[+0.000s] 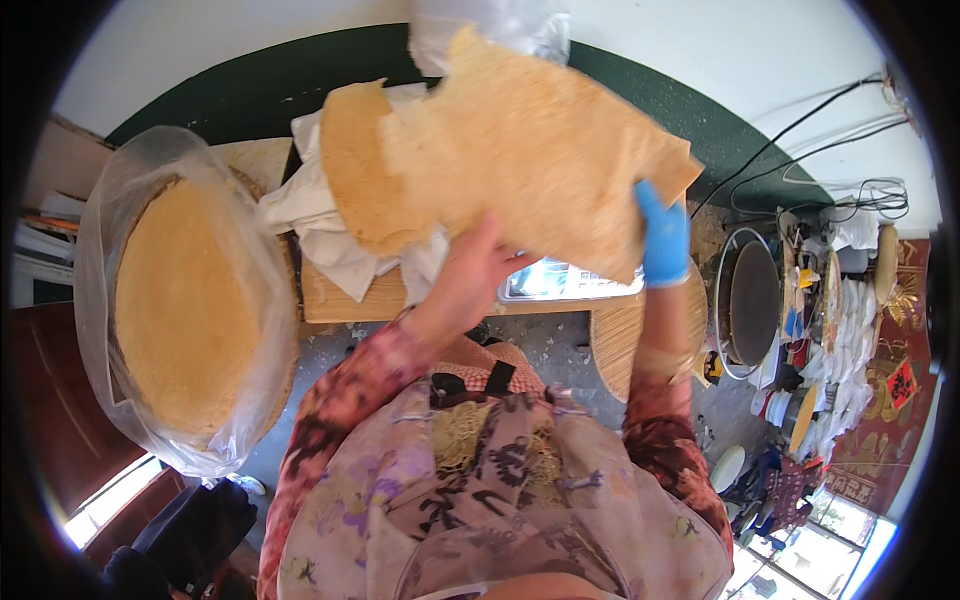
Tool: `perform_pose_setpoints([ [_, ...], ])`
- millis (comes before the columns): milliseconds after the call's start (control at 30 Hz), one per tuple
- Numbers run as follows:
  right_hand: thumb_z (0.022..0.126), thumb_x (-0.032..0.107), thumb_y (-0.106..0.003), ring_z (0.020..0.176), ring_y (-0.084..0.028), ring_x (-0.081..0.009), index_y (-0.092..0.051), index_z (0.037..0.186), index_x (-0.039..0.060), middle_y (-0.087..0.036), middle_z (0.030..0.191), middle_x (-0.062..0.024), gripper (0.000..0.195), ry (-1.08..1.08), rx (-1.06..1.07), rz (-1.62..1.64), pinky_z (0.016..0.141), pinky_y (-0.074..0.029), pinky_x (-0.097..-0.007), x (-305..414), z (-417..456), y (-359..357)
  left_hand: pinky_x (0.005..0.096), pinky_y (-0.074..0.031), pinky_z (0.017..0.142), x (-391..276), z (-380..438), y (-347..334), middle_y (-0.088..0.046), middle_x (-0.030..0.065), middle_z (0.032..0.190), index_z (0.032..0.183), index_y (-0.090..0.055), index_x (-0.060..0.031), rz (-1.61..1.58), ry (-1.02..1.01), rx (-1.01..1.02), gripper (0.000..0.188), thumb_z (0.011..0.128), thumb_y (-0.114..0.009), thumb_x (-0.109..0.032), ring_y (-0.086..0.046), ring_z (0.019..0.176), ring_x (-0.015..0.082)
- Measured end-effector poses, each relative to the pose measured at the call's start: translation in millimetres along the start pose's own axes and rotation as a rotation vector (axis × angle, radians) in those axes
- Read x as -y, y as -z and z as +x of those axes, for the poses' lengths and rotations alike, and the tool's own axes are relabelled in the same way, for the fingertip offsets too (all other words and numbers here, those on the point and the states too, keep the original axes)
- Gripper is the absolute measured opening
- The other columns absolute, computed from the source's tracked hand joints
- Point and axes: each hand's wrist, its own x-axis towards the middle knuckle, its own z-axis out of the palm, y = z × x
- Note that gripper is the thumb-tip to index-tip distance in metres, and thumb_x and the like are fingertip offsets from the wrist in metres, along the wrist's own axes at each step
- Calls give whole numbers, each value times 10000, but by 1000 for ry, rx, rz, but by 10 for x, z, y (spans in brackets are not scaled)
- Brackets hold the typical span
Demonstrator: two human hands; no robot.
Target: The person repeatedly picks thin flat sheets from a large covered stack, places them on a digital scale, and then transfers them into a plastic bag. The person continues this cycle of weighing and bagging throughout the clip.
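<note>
A large thin golden flatbread sheet (525,150) is held up over the wooden table, slightly blurred. My right hand (664,236), in a blue glove, grips its right edge, where a corner is folded. My bare left hand (469,274) is at its lower edge, fingers apart; whether they grip it is unclear. Another thin flatbread (364,169) lies to the left on white cloth (326,251). Partly covered by the held sheet, a digital scale (551,281) stands at the table's front edge.
At the left, a stack of round flatbreads (187,307) sits in a clear plastic bag (97,300). The wooden table (352,304) backs onto a green and white wall. Right of it are a round woven mat (615,345), a round dark griddle (754,300) and hanging cables (795,105).
</note>
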Motion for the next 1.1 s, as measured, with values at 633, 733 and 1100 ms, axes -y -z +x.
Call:
perform_pose_setpoints([
  [633, 732, 559, -705, 1098, -556, -411, -420, 1350, -44, -530, 1281, -248, 910, 456, -645, -1396, 920, -460, -473, 314, 138, -30, 518, -177, 1123, 223, 1063, 560, -299, 209, 1457, 1367, -389, -47, 1409, -950, 77, 714, 803, -639, -407, -246, 1367, 374],
  [733, 866, 399, -626, 1119, -559, -322, -458, 1330, -44, -560, 1262, -207, 663, 884, -145, -969, 970, -435, -407, 362, -457, -1562, 503, -220, 1111, -401, -39, 1163, -376, 209, 1407, 1274, -485, -26, 1377, -961, -12, 535, 835, -620, -301, -274, 1355, 382],
  [1100, 825, 251, -641, 1029, -609, -301, -668, 1111, 119, -662, 1084, -131, 315, 1059, 1594, -704, 885, -483, -395, -1665, -2462, -6593, 361, -502, 824, -2627, -3921, 3785, -670, 150, 969, 949, -655, -18, 1258, -476, -1240, 230, 812, -484, 51, -646, 920, 302],
])
